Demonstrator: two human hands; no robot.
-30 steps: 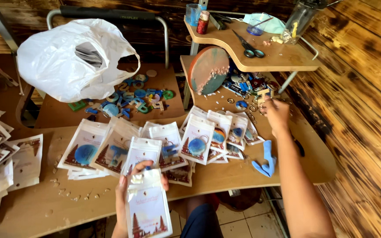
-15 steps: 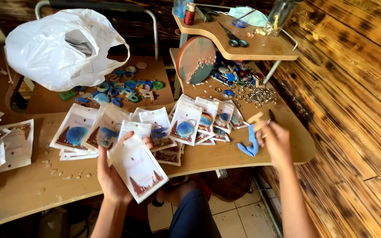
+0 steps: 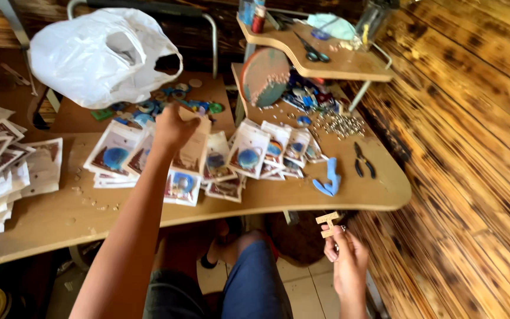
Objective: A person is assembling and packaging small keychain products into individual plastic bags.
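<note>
Left hand (image 3: 172, 127) reaches out over the table (image 3: 48, 212), fingers curled shut around a clear packet with a tan card (image 3: 193, 147). The packet hangs below and to the right of the fist, long axis near upright, leaning a little to the right; its lower edge sits at or just above the overlapping row of similar packets (image 3: 249, 150), contact cannot be told. Each packet in that row shows a round blue piece on a pale card.

Right hand (image 3: 345, 260) is held low, off the front edge of the table and above the floor, fingers drawn together and pinching a small pale wooden piece (image 3: 328, 224). The piece looks like two short bars joined by a cross stem; its bars run roughly left to right, tilted slightly, and it stands up from the fingertips toward the table edge.

On the table near the right hand: a blue curved piece (image 3: 329, 180), small black pliers (image 3: 362, 160), a scatter of small metal bits (image 3: 340, 124). Farther back, a white plastic bag (image 3: 98, 53) with loose blue pieces beside it. A raised shelf (image 3: 349, 62) carries scissors (image 3: 313, 50).
</note>
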